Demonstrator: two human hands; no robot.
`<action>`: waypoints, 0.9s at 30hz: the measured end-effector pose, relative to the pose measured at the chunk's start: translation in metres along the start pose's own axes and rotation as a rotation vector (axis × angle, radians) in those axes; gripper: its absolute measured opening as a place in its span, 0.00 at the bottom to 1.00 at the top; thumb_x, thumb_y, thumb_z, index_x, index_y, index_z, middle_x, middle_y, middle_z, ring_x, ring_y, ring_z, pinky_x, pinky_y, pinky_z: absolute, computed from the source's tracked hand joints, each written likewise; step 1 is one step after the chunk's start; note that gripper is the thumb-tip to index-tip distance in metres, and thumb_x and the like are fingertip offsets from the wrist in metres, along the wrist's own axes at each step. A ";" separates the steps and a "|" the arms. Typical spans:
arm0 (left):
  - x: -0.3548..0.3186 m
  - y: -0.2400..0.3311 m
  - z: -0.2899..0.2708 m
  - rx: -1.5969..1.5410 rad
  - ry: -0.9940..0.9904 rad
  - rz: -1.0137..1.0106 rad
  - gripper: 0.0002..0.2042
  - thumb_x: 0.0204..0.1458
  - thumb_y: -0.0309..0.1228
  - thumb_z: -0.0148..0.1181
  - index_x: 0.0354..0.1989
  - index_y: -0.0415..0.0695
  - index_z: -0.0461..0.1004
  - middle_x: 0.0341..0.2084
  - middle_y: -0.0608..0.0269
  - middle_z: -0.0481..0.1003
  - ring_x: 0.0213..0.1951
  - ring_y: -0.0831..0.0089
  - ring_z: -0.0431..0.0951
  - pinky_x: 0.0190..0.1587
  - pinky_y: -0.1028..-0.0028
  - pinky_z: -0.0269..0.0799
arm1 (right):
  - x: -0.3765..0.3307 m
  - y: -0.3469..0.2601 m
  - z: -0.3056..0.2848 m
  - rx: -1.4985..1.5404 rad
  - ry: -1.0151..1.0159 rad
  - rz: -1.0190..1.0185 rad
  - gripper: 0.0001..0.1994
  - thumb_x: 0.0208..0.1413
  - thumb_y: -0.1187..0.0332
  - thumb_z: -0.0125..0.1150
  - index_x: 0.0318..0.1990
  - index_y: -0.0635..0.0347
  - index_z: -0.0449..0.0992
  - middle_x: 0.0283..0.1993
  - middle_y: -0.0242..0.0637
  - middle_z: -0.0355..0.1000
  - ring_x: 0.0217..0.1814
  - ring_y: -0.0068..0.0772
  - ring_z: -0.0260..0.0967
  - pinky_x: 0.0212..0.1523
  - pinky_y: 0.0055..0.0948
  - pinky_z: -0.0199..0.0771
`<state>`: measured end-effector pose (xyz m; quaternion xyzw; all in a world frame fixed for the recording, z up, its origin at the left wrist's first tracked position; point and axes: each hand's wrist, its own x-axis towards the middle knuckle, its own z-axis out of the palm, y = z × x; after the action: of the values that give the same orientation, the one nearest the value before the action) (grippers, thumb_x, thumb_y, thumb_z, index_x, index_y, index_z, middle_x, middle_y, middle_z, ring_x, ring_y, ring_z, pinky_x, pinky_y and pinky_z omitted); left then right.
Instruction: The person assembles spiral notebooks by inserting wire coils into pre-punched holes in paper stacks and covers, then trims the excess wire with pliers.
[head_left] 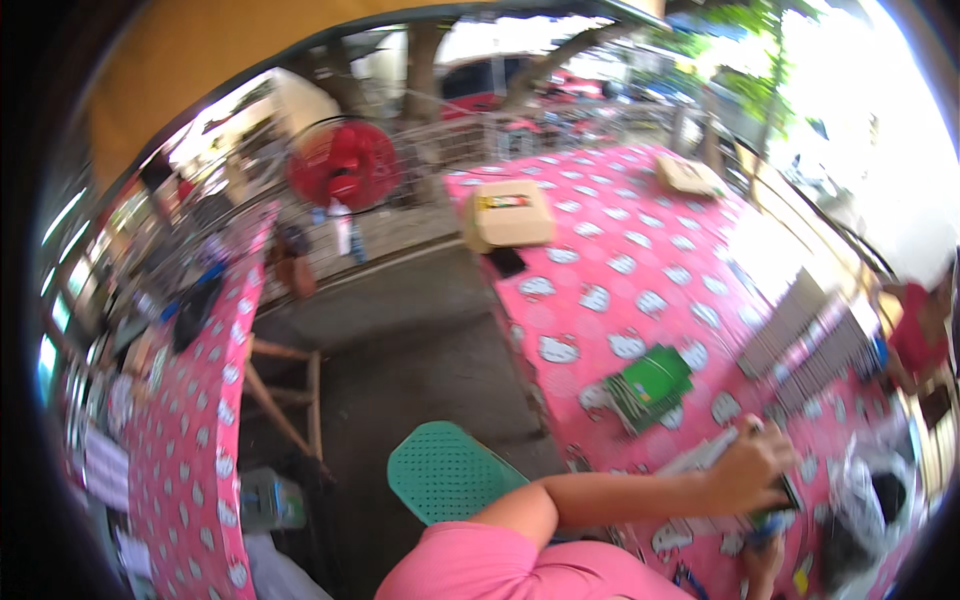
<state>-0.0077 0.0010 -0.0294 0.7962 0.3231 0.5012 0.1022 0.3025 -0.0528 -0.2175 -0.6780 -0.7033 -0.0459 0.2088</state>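
My left hand (748,470) reaches across to the right, over the pink table. Its fingers are curled, with a white sheet (695,455) beside it and a small dark-edged piece under its fingertips; blur hides what it grips. Lower down, my right hand (765,562) is closed around something bluish, too small and blurred to name. Just beyond my left hand lies a fanned stack of green cards or booklets (650,385). Farther right, long rows of grey-brown stacked pieces (815,345) stand on the patterned tablecloth (620,265).
A tan box (512,212) and a dark phone-like slab (507,262) lie at the far table edge. A clear plastic bag (865,500) stands at the right. A green stool (450,470), red fan (345,165) and second pink-covered table (190,430) are leftward. Another person (915,330) is at the right.
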 end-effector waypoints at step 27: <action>0.026 -0.013 -0.021 -0.236 -0.064 -0.101 0.19 0.39 0.25 0.72 0.42 0.41 0.74 0.36 0.63 0.74 0.39 0.70 0.75 0.43 0.72 0.71 | 0.127 -0.108 -0.191 0.968 -0.065 -0.008 0.16 0.34 0.79 0.66 0.36 0.61 0.74 0.29 0.31 0.72 0.33 0.20 0.67 0.36 0.26 0.70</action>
<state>-0.0235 0.0240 -0.0069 0.7769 0.2983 0.5043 0.2304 0.2427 -0.0091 0.0249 -0.5014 -0.6527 0.3068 0.4780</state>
